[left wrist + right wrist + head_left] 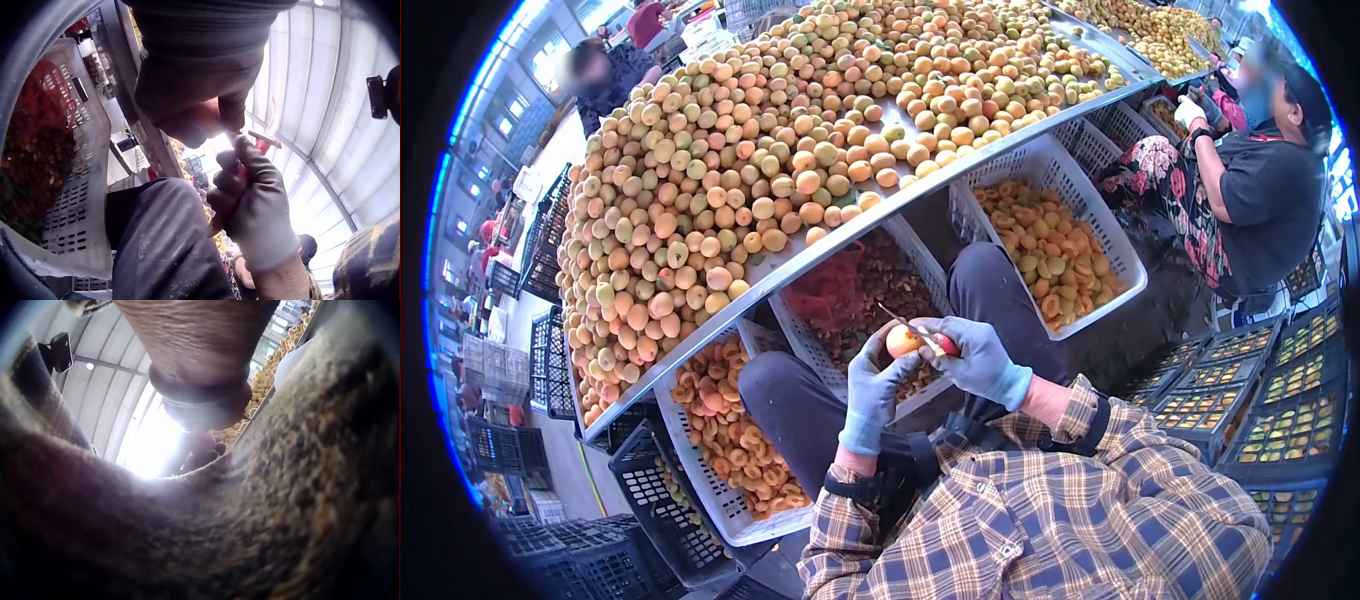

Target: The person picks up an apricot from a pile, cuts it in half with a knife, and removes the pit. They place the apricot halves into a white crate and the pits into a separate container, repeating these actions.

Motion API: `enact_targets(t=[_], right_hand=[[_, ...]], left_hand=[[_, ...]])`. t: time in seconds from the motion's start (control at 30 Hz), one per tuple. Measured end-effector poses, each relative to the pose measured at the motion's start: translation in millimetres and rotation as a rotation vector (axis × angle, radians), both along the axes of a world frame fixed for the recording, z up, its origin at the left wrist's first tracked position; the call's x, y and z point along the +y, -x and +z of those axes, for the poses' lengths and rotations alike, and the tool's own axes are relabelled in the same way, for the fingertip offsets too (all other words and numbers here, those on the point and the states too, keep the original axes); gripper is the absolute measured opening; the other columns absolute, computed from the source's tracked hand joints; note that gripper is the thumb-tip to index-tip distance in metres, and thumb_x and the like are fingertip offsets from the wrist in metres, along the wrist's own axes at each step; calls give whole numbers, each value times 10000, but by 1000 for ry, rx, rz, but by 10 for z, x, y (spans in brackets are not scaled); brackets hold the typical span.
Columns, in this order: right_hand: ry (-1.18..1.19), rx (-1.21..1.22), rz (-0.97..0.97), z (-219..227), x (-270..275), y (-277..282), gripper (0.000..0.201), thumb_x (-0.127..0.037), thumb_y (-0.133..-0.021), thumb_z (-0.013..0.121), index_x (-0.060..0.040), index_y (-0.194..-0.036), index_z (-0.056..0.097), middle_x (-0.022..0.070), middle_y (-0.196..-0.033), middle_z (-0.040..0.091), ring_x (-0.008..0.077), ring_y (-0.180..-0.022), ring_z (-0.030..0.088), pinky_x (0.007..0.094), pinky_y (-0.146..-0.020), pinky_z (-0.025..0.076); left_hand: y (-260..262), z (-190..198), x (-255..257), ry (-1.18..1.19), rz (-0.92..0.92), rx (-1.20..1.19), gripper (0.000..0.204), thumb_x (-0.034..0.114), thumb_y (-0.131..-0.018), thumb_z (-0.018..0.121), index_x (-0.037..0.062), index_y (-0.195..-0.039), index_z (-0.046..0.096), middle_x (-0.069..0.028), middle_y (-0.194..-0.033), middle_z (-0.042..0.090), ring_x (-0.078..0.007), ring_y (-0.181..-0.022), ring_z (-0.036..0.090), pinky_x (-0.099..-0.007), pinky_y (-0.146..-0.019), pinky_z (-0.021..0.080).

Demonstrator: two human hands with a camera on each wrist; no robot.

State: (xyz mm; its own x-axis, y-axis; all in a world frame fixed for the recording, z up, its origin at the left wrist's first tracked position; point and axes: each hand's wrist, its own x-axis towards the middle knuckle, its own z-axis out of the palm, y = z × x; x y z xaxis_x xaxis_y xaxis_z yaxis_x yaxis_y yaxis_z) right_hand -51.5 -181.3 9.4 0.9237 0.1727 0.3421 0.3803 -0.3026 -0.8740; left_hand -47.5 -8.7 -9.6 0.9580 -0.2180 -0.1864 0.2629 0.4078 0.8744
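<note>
Both hands wear grey gloves with light blue cuffs and meet over the lap. The left hand [872, 378] grips an orange-red apricot [902, 341] between thumb and fingers. In the right hand [980, 362] is a small knife with a red handle [946, 344], its thin blade [892, 313] pointing up and left across the apricot. Close together in the left wrist view are the left hand [194, 81] and the right hand [265, 203], whose fingers curl round the red handle [261, 146]. A sleeve [300, 500] covers most of the right wrist view, hiding the fingers.
A metal-edged table [860, 228] heaped with apricots stands ahead. Below it are white crates of apricot halves [1055, 255], [740, 440] and a crate of pits with a red net bag [825, 285]. Black crates [1200, 400] stack at right; another person [1260, 180] sits there.
</note>
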Motion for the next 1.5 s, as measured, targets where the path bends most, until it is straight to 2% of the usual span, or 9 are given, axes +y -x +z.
enact_targets(t=[0.1, 0.3, 0.57, 0.63, 0.7, 0.73, 0.97, 1.13, 1.5], right_hand=[[27, 3, -27, 12, -5, 13, 321, -22, -761, 677, -25, -1079, 633, 155, -908, 648, 307, -813, 661, 315, -701, 529], [122, -107, 5, -27, -57, -25, 292, -25, -749, 655, -105, -1030, 640, 94, -840, 630, 305, -739, 641, 327, -626, 526], [284, 22, -19, -204, -53, -51, 216, -93, -784, 645, -106, -993, 589, 125, -887, 635, 346, -783, 629, 380, -623, 511], [294, 5, -10, -227, -50, -39, 161, -121, -839, 634, -79, -982, 572, 89, -818, 637, 278, -690, 638, 344, -588, 492], [-258, 647, 204, -217, -69, 24, 124, -157, -904, 606, -55, -962, 565, 3, -760, 585, 137, -600, 562, 289, -550, 456], [-264, 775, 264, -168, -98, 82, 142, -181, -947, 567, -41, -974, 565, -52, -754, 515, 43, -601, 459, 226, -532, 412], [-312, 861, 253, 148, -227, 230, 231, -270, -987, 497, -62, -1081, 531, -30, -725, 523, 24, -584, 460, 194, -490, 394], [-112, 669, 272, 85, -171, 267, 310, -318, -991, 479, -27, -917, 556, 33, -687, 550, 104, -647, 507, 280, -621, 433], [141, 521, 222, -1, -119, 248, 289, -277, -985, 477, -3, -933, 551, 180, -760, 598, 316, -704, 580, 365, -659, 442]], left_hand=[[18, -24, 24, -15, -31, 0, 525, 11, -802, 718, -38, -1277, 499, -80, -1128, 602, -125, -977, 600, -268, -870, 508], [18, -21, 72, 234, -172, 109, 549, 126, -910, 620, -21, -1378, 373, -84, -1149, 588, -117, -930, 617, -226, -781, 519], [-18, -195, -5, -144, -48, -60, 454, 116, -897, 639, -7, -1300, 470, -76, -1147, 593, -108, -953, 605, -214, -782, 513], [-29, -236, -30, -155, -3, -89, 430, 105, -891, 641, -8, -1276, 487, -81, -1146, 593, -131, -963, 611, -236, -785, 524], [-31, -210, -18, 214, 55, 114, 392, 98, -913, 600, -9, -1270, 479, -94, -1125, 600, -179, -995, 610, -324, -859, 522], [-53, -169, 23, 209, 55, 100, 377, 102, -921, 585, 2, -1269, 480, -97, -1132, 595, -190, -975, 617, -320, -834, 525], [-33, -62, 49, 422, -48, 71, 472, 143, -902, 623, 12, -1317, 442, -101, -1156, 581, -179, -1019, 584, -285, -814, 506], [-24, -52, 42, 467, -69, 53, 530, 121, -876, 654, -7, -1335, 423, -109, -1176, 577, -181, -1010, 594, -286, -834, 511], [20, -121, 14, 394, -32, 72, 545, 110, -833, 705, -41, -1294, 457, -119, -1156, 599, -219, -1013, 618, -324, -904, 510]])
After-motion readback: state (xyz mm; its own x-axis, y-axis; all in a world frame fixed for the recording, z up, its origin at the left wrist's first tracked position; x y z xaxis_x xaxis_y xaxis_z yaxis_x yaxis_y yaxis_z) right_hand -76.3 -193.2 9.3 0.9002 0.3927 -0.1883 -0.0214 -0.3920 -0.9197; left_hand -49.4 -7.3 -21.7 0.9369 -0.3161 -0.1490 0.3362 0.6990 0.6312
